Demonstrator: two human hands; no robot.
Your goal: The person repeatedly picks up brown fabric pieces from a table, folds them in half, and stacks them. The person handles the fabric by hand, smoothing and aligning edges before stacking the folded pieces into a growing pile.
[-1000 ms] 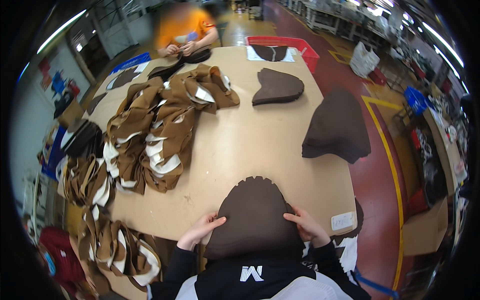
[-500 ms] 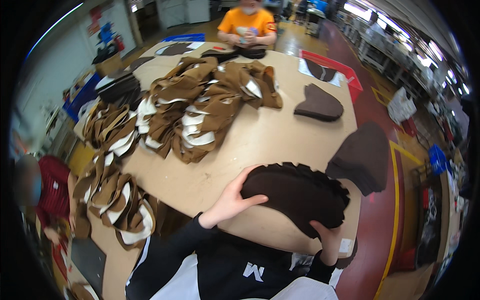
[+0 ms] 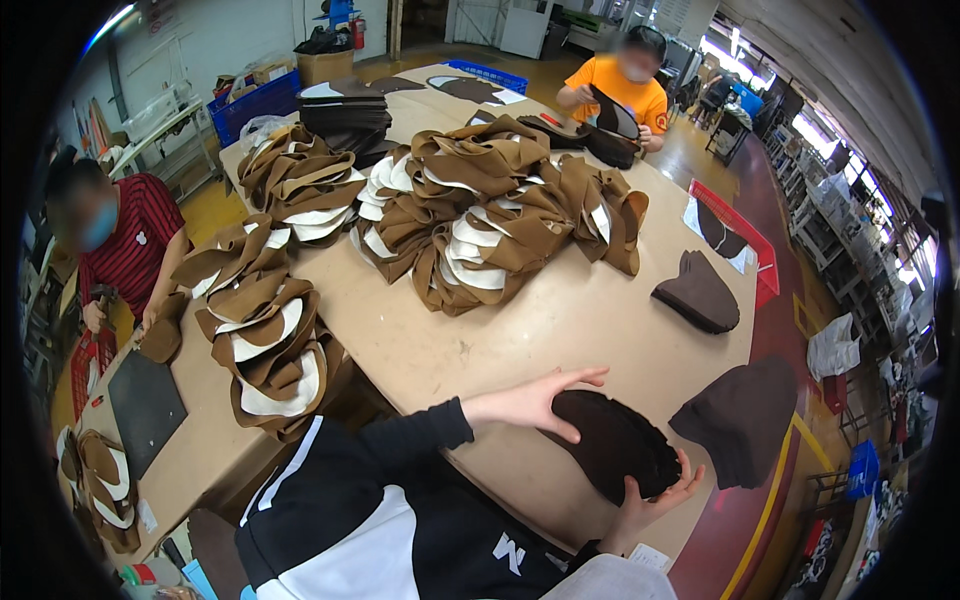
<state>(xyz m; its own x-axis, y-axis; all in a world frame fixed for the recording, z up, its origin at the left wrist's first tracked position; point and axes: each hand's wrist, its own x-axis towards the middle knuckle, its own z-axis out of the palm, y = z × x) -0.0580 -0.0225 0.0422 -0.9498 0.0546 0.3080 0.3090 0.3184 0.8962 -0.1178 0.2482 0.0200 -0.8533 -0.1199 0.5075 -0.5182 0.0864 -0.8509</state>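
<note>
- The stack (image 3: 612,445) of dark pieces is at the table (image 3: 420,350) edge before the person, between the two hands; whether it rests fully on the top cannot be told.
- A second ago it showed a broad flat face near the person's chest, with a hand on either side; now it is turned, its notched edge facing right.
- The left hand (image 3: 530,400) has opened: its fingers spread clear of the stack, only the thumb at the upper left end.
- The right hand (image 3: 652,505) is at the lower right end, thumb against the near side and fingers spread along the edge; I cannot tell whether it grips.
- With the left loosened, the stack's support seems to come from the right hand, the table, or both.
- A second stack (image 3: 740,415) lies just right, a smaller one beyond it, the brown heap (image 3: 520,240) further back.
- Across the table, the co-worker in orange (image 3: 615,95) now holds up a dark piece.
</note>
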